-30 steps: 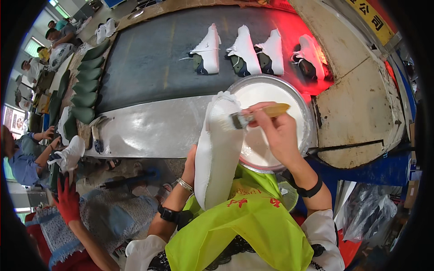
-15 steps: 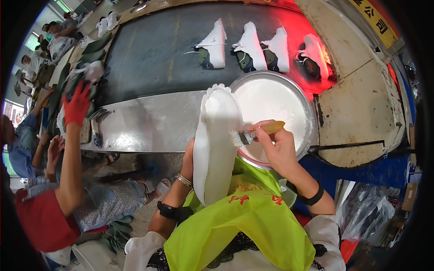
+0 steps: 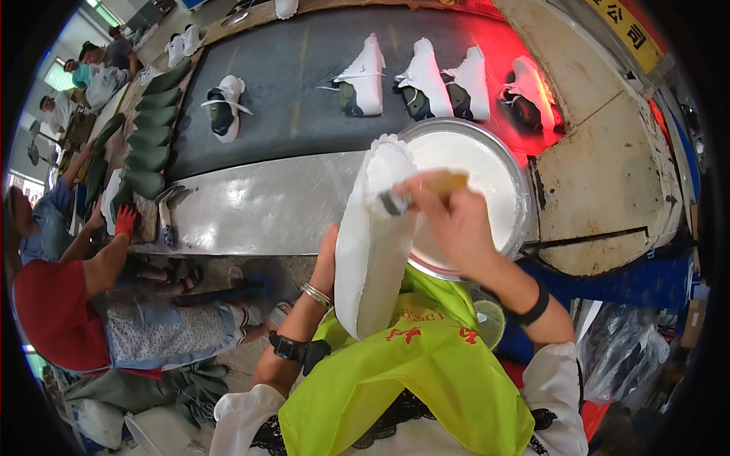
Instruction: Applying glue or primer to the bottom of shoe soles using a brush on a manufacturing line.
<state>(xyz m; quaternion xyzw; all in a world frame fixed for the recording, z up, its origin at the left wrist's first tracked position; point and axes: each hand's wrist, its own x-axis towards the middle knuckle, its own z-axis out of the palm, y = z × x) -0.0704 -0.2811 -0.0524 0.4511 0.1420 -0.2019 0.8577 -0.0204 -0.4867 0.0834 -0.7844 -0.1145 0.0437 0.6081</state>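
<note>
A white shoe upper [image 3: 372,258] is held upright in front of me, bottom side facing me, with a frilled edge at its top. My left hand [image 3: 327,254] is closed around its left side. In my right hand [image 3: 460,224] is a paintbrush [image 3: 437,182] with a yellow handle, slightly blurred by motion. Its pale bristles lie against the upper part of the shoe's bottom. Behind my right hand stands a round metal basin [image 3: 526,199] of white liquid [image 3: 487,171].
Several white shoes [image 3: 365,76] stand on the dark conveyor belt [image 3: 266,91], beside a red-lit machine opening [image 3: 547,137]. A metal ledge [image 3: 258,205] runs along its front. Green shoe lasts [image 3: 148,137] line the left side. A co-worker's red-gloved hand [image 3: 125,220] is at the left.
The brush has moved up and left across the shoe's bottom. The upper has shifted slightly right. A shoe now stands on the belt's left part, and the co-worker's red-gloved hand has dropped.
</note>
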